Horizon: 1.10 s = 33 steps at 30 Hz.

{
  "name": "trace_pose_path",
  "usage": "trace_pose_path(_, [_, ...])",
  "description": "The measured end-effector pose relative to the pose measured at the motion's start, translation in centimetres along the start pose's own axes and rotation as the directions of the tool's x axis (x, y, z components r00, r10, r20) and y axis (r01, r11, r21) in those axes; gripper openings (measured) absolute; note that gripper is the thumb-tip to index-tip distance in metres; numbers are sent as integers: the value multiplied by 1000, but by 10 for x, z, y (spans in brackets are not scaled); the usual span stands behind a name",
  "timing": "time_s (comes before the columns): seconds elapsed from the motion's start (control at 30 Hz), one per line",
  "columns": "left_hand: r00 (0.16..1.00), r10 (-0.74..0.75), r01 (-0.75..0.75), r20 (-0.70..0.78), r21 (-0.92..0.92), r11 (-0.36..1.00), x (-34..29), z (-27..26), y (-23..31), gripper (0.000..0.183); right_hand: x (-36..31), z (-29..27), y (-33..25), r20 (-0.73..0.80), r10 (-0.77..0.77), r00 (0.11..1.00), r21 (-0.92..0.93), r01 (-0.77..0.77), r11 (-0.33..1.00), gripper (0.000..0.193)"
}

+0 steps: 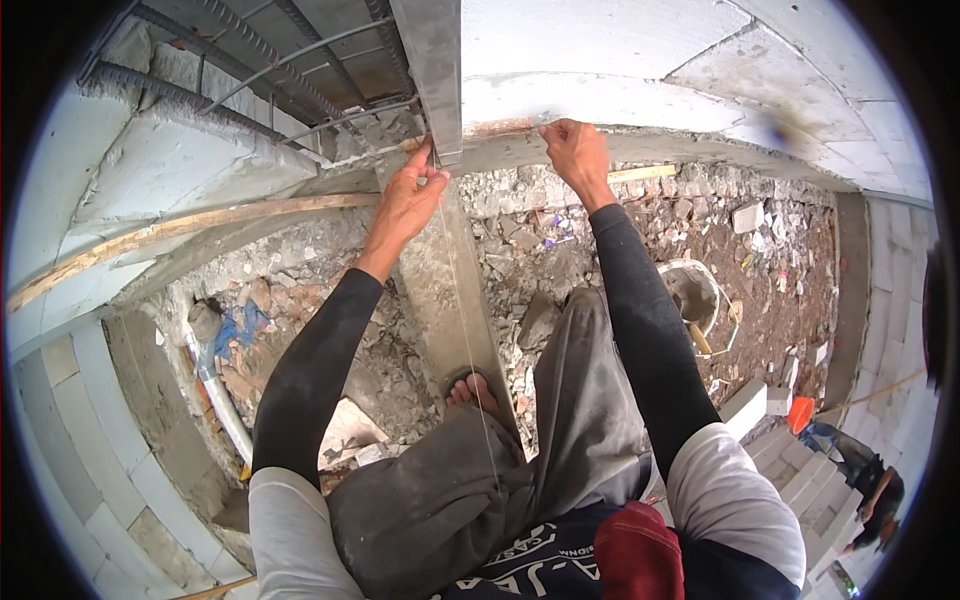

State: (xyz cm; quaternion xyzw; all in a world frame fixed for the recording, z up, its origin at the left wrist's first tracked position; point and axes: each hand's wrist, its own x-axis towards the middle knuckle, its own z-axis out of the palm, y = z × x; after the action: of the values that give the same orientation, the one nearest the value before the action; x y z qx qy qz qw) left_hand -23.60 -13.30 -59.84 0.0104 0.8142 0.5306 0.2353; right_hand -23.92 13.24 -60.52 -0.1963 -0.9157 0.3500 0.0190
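Note:
My left hand (408, 205) is raised at the foot of a long grey straight-edged bar (428, 70). Its fingers are pinched around a thin pale string (462, 300), which runs down over the concrete beam toward my lap. To the right, my right hand (577, 158) is closed in a pinch beside the lower edge of the white block wall (600, 100). Whatever its fingertips hold is too small to make out. Behind my left hand, steel reinforcing bars (290, 65) stand in a gap between the blocks.
Below me a concrete beam (445, 280) bears my bare foot (472, 392). Rubble and broken bricks lie on both sides. A bucket (690, 295) stands at right, a wooden strip (190, 225) at left. Another person (875, 495) is at the lower right, near stacked blocks (800, 475).

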Motion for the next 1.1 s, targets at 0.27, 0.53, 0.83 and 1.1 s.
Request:
trace_pose_path(0.27, [974,158,-128,-162,181,975,-15,8,4,46,-21,42,16,70,139,988,172,-149,974,27])
trace_pose_path(0.53, [926,250,-164,-284,295,941,-16,-2,7,34,2,16,13,176,49,983,234,-90,968,28])
trace_pose_path(0.83, [923,295,-202,-245,344,917,-17,-2,9,34,-11,48,37,291,198,936,631,-344,695,30])
trace_pose_path(1.1, [952,215,-148,-219,285,947,-45,-6,-1,35,-131,55,1,-72,56,996,323,-30,946,81])
